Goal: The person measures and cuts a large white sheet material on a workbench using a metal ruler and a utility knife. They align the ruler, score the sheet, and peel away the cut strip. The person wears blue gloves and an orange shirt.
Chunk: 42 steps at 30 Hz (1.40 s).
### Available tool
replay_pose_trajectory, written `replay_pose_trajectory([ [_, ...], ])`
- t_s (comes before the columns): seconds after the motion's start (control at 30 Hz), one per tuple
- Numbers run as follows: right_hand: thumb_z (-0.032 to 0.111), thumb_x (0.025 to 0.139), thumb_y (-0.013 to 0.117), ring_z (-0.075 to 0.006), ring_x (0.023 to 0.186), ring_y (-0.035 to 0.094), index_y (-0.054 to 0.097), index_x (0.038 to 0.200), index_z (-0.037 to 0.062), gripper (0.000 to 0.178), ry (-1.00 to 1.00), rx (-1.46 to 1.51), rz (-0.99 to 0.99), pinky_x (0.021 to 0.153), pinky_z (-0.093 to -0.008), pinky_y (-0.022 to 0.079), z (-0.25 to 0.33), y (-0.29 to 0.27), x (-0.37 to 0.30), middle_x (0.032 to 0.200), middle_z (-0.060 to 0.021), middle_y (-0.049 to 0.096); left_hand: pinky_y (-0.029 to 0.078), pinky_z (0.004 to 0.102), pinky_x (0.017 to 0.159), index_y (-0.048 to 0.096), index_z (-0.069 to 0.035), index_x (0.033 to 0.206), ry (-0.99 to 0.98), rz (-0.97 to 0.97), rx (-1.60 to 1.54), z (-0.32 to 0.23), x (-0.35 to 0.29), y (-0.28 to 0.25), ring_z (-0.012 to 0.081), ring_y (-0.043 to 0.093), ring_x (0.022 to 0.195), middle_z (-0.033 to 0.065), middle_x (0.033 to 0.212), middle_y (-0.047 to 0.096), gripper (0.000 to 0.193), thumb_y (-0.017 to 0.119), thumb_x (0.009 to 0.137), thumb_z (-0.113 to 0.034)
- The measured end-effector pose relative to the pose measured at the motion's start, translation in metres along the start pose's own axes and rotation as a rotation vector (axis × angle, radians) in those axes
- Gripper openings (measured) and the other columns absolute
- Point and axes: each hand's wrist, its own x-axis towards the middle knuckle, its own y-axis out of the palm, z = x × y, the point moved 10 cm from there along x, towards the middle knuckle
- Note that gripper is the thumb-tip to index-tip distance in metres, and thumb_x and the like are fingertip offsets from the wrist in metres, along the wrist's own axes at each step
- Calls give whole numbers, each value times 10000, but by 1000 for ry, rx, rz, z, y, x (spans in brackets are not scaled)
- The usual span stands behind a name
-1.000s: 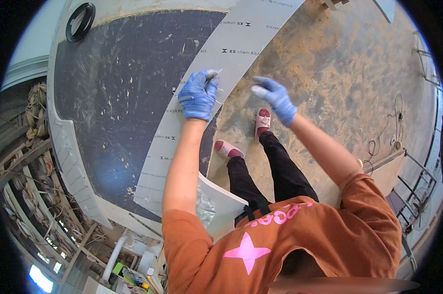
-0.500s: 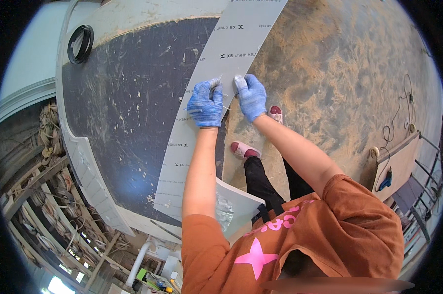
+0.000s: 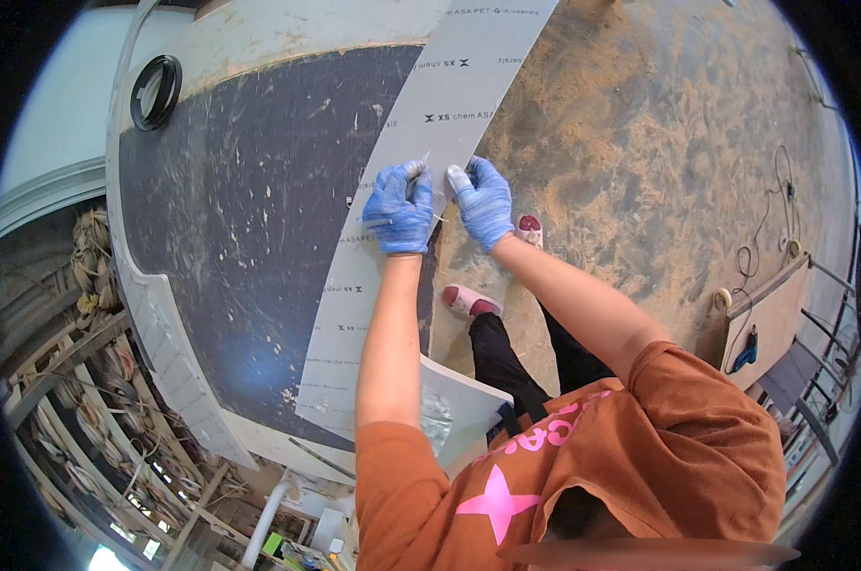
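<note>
A long light-grey panel [image 3: 437,90], covered in printed film, lies slantwise over a dark scuffed board [image 3: 259,181]. My left hand [image 3: 399,211], in a blue glove with greyish fingertips, rests over the panel with curled fingers. A small pale pointed tip sticks out past its thumb and forefinger; what it belongs to is hidden in the grip. Beside it at the panel's right edge is my right hand [image 3: 484,205], gloved alike, thumb and fingers pinched together. Whatever that pinch holds cannot be made out. A thin white strand [image 3: 440,220] shows between the hands.
A black ring-shaped coil [image 3: 156,92] lies at the far left of the table. Wooden racks with bundled strips [image 3: 116,381] stand at lower left. Dusty floor [image 3: 630,143] extends to the right, with a cable [image 3: 759,219] and a wooden stand [image 3: 768,319] holding a blue-handled tool.
My right hand has slid slightly nearer to me along the panel's edge and closer to my left hand. The left hand stays nearly in place, its fingers still curled.
</note>
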Motion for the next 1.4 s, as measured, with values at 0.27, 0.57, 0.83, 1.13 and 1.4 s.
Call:
replay_pose_trajectory([
  [0.27,481,911,591,-179,668,625,650,894,12,473,239,-59,146,640,-318,526,-11,5,18,717,-109,643,541,305,760,698,-77,985,25,108,5,-11,2,3,198,665,864,71,975,670,234,770,764,-100],
  [0.57,588,957,439,-161,796,646,641,1108,48,597,539,359,217,734,-260,482,-42,-33,-3,968,-94,702,543,351,720,731,-187,925,249,493,37,-38,30,39,253,650,811,40,960,660,185,778,747,-210],
  [0.83,472,963,521,-185,820,653,649,1034,34,462,576,338,191,713,-286,504,-67,-72,-29,974,-113,693,531,392,678,617,-136,910,592,603,272,-56,28,58,278,637,827,61,970,627,181,719,762,-163],
  [1.13,408,966,559,-221,871,680,641,1017,38,382,663,440,149,682,-323,542,-103,-96,-43,973,-103,679,509,398,747,565,-96,897,270,259,100,-22,33,38,304,605,863,96,977,594,152,685,806,-73],
  [1.4,375,959,582,-237,840,694,645,995,45,338,678,425,96,638,-346,563,-125,-123,-43,947,-97,685,556,356,726,684,-154,915,416,647,73,-47,35,49,255,657,864,89,1021,617,175,758,756,-144],
])
